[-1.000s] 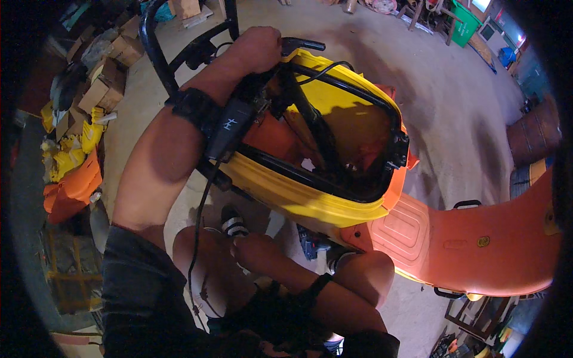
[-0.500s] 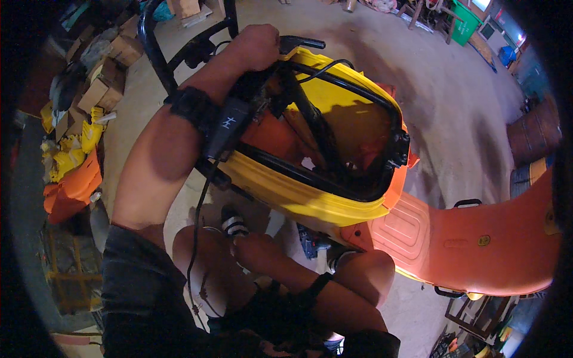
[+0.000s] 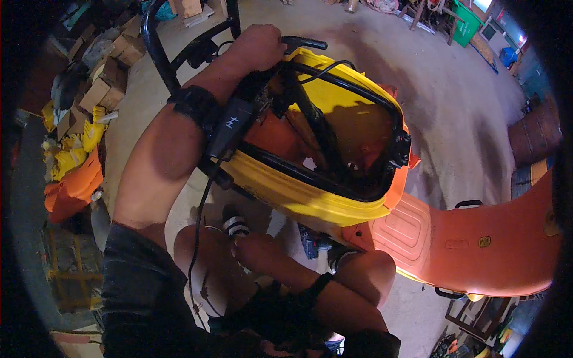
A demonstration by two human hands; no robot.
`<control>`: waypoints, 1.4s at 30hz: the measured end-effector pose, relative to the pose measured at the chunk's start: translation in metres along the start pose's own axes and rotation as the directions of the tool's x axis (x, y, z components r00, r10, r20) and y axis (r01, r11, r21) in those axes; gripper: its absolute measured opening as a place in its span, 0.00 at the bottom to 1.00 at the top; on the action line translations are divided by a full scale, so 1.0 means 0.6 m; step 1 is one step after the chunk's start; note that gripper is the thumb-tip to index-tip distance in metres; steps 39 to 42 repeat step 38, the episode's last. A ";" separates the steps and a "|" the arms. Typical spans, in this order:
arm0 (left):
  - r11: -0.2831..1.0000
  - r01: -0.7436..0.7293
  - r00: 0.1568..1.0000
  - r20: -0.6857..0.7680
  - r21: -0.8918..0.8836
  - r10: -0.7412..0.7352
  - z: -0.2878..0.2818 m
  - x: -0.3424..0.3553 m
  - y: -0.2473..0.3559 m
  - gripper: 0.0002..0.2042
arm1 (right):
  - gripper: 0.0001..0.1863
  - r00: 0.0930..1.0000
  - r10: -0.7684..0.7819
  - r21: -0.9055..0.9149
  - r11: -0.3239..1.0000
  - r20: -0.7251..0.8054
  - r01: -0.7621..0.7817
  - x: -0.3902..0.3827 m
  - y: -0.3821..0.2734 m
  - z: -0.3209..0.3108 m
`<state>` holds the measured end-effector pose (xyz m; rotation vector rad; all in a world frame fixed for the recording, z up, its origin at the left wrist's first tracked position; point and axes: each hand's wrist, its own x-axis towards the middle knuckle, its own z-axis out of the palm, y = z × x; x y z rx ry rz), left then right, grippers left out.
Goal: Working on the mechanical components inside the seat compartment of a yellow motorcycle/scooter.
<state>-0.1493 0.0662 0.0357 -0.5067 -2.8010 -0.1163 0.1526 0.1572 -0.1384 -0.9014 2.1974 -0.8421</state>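
My left hand (image 3: 261,48) is closed over a black tube of the metal frame (image 3: 325,140), at the far left corner of a yellow and orange plastic body (image 3: 298,206). That body is tilted, its open hollow underside toward me, with the frame inside. A black box on a strap (image 3: 230,124) sits on my left wrist, and a cable runs down from it. My right hand (image 3: 253,250) is low between my knees, by my left leg, with its fingers curled. What it holds, if anything, is hidden. A dark tool (image 3: 308,241) lies on the floor between my feet.
A long orange moulded panel (image 3: 489,247) with black handles extends to the right. Cardboard boxes (image 3: 104,86) and yellow and orange plastic pieces (image 3: 74,185) are piled at the left. A green bin (image 3: 464,24) and a rusty drum (image 3: 534,137) stand at the far right.
The whole view has shifted slightly. Both hands keep their places, the left on the frame and the right by my left leg.
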 end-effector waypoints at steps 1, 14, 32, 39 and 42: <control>1.000 -0.008 1.000 -0.027 -0.029 0.008 0.000 0.000 0.002 0.11 | 0.19 1.000 0.000 -0.005 1.000 0.004 0.000 0.001 0.003 0.002; 1.000 0.001 1.000 -0.011 -0.011 -0.001 -0.003 0.000 0.008 0.13 | 0.17 1.000 -0.005 -0.023 1.000 -0.016 0.004 -0.009 -0.005 -0.016; 0.999 0.006 1.000 -0.023 0.033 -0.005 -0.003 0.004 0.000 0.15 | 0.11 0.903 -0.190 0.039 0.974 -0.384 0.222 -0.014 -0.007 -0.013; 0.998 0.026 0.999 0.046 0.058 -0.029 0.023 0.003 -0.012 0.16 | 0.10 0.807 -0.255 0.263 0.856 -0.533 0.444 -0.171 -0.082 -0.068; 0.998 0.026 0.999 0.046 0.058 -0.029 0.023 0.003 -0.012 0.16 | 0.10 0.807 -0.255 0.263 0.856 -0.533 0.444 -0.171 -0.082 -0.068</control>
